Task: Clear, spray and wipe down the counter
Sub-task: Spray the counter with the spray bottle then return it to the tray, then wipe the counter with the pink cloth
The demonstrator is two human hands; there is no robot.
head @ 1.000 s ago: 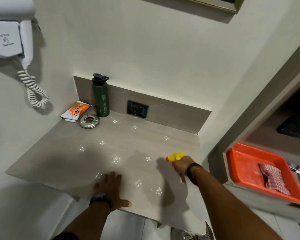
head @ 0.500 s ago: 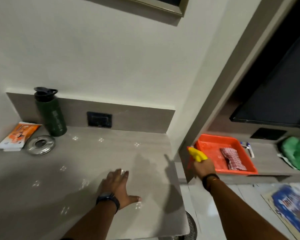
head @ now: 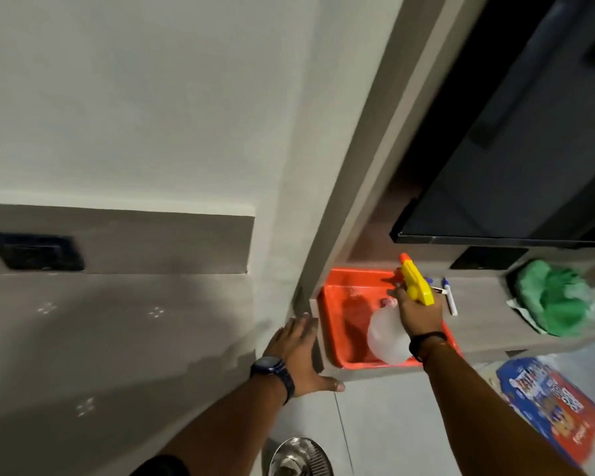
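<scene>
The grey counter [head: 117,338] fills the lower left, dotted with small wet glints. My right hand [head: 418,312] grips a spray bottle [head: 387,333] with a yellow trigger head and a clear body. It holds the bottle over the orange tray [head: 335,314] on the low shelf to the right. My left hand [head: 301,352] rests flat with spread fingers at the counter's right end, beside the tray. The checked cloth in the tray is almost wholly hidden behind the bottle and hand.
A black wall socket [head: 35,250] sits in the counter's backsplash. On the shelf lie markers [head: 449,297] and a green cloth [head: 557,297]. A dark screen [head: 516,166] hangs above. A colourful box [head: 550,407] and a metal round object [head: 301,456] are on the floor.
The view swung right, off the green bottle, ashtray and packet. My right hand carried the spray bottle from over the counter to above the orange tray. My left hand slid to the counter's right end.
</scene>
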